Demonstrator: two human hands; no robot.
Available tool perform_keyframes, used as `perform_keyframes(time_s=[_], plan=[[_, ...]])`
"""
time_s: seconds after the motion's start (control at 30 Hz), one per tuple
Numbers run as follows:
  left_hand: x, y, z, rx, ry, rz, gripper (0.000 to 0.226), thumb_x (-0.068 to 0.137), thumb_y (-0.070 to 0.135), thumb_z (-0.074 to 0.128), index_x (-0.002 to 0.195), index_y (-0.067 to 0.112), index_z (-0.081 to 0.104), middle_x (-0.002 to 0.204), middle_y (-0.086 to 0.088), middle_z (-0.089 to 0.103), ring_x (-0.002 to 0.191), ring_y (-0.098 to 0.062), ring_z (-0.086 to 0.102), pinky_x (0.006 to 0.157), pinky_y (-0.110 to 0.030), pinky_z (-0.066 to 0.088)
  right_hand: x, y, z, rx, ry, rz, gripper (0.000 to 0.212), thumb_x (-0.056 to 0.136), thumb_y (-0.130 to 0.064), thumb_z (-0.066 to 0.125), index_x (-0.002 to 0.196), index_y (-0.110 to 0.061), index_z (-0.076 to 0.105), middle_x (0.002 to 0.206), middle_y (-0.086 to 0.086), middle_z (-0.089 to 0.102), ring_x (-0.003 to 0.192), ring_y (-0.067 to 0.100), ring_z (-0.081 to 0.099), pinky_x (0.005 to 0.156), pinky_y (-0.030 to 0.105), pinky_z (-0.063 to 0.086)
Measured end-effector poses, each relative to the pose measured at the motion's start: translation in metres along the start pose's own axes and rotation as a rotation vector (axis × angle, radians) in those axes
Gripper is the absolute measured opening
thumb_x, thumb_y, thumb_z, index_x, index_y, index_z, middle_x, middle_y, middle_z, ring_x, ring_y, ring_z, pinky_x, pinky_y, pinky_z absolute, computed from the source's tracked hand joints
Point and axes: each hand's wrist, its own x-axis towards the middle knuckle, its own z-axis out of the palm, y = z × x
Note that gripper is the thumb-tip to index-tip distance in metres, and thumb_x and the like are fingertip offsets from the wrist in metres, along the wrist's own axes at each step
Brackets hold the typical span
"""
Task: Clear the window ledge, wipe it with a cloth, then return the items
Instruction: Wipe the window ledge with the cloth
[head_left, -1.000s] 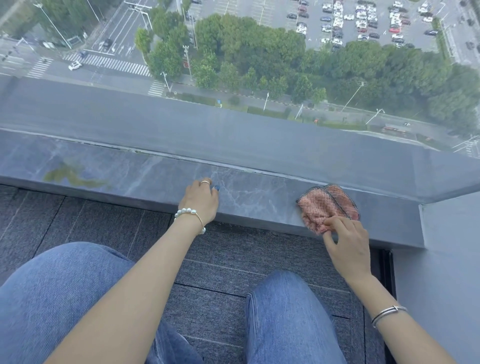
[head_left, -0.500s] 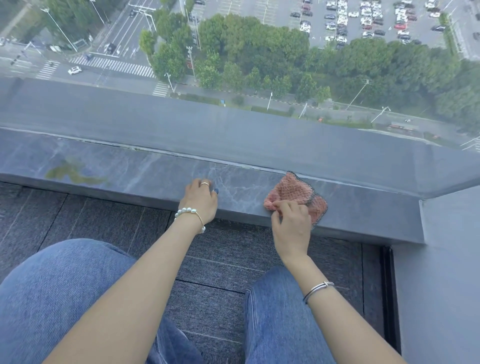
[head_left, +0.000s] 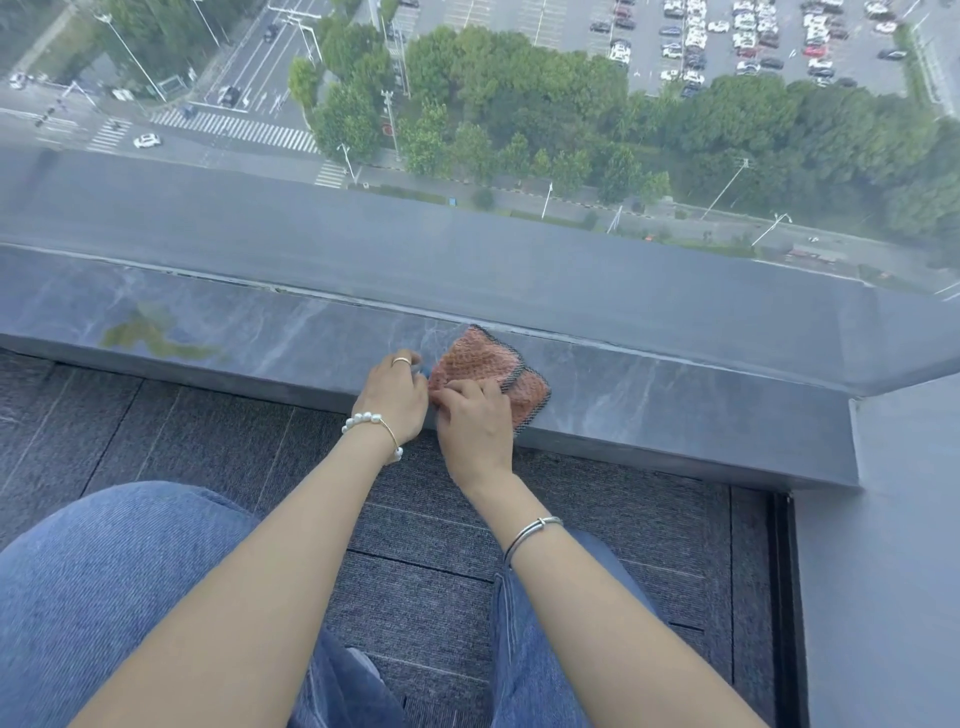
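Grey ribbed carpet tiles (head_left: 431, 587) cover the floor; the window (head_left: 519, 104) overlooks trees, road and parked cars.

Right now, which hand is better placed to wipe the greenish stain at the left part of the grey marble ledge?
The right hand: it holds the pink mesh-edged cloth flat on the grey marble ledge. The left hand is nearer the greenish stain, but it only rests on the edge.

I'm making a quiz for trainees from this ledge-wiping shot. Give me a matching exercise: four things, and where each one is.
1. cloth
2. pearl bracelet
3. silver bangle
4. yellowish smear

A. left wrist
B. far left of the ledge
C. under the right hand
D. right wrist

Pairs: 1-C, 2-A, 3-D, 4-B
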Motion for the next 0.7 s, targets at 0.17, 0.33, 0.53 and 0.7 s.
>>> perform_keyframes(time_s=[0.17, 0.33, 0.53, 0.7], plan=[[0.0, 0.0, 0.002, 0.044, -0.008, 0.015, 0.036, 0.097, 0.016, 0.036, 0.13, 0.005, 0.043, 0.138, -0.015, 0.045, 0.128, -0.03, 0.041, 0.104, -0.041, 0.036, -0.009, 0.027, -0.012, -0.105, -0.006, -0.157, 0.009, 0.076, -0.016, 0.068, 0.077, -0.018, 0.076, 0.086, -0.005, 0.073, 0.09, 0.025, 0.058, 0.07, 0.033, 0.041], [-0.004, 0.006, 0.002, 0.073, -0.022, 0.011, 0.037, 0.097, 0.019, 0.036, 0.131, 0.006, 0.043, 0.14, -0.013, 0.043, 0.128, -0.029, 0.041, 0.103, -0.043, 0.038, -0.017, 0.048, -0.027, -0.098, -0.024, -0.161, 0.007, 0.077, -0.014, 0.069, 0.081, -0.017, 0.075, 0.089, -0.005, 0.073, 0.094, 0.024, 0.06, 0.076, 0.036, 0.045], [-0.006, 0.002, 0.014, 0.117, -0.023, -0.013, 0.037, 0.098, 0.021, 0.037, 0.133, 0.01, 0.041, 0.14, -0.009, 0.044, 0.128, -0.027, 0.042, 0.101, -0.044, 0.041, -0.026, 0.075, -0.038, -0.039, -0.084, -0.119, 0.014, 0.082, -0.008, 0.06, 0.089, -0.011, 0.071, 0.093, 0.001, 0.071, 0.086, 0.025, 0.059, 0.077, 0.038, 0.05], [0.002, 0.0, 0.018, 0.168, -0.032, -0.032, 0.04, 0.097, 0.023, 0.038, 0.136, 0.013, 0.041, 0.141, -0.007, 0.046, 0.125, -0.028, 0.047, 0.102, -0.042, 0.042, -0.019, 0.08, -0.04, 0.056, -0.138, -0.097, 0.029, 0.085, -0.01, 0.058, 0.114, -0.01, 0.062, 0.112, 0.007, 0.062, 0.096, 0.026, 0.057, 0.08, 0.034, 0.05]])
